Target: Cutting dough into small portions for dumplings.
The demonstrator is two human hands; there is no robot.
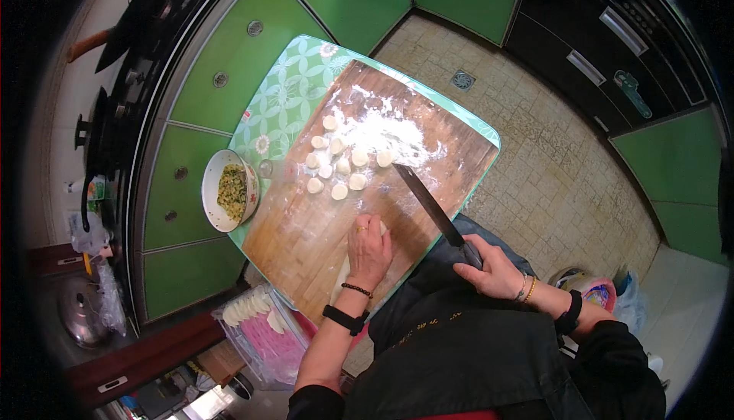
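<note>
My left hand (370,251) rests on a roll of dough (342,275) lying on the wooden board (298,248); much of the roll is hidden under the palm. In my right hand (490,268) is the handle of a kitchen knife (430,202), its blade pointing away over the board, its tip near a cut dough piece (385,158). Several more short dough pieces (343,165) lie beyond my left hand. White flour (390,133) is spread on the far part of the board.
Left of the board stands a bowl (211,190) of chopped green and yellow filling, beside a small clear glass (265,168). A patterned green tablecloth (275,99) shows under the board. Lower left, a plastic tray (269,357) holds shaped dumplings (248,310).
</note>
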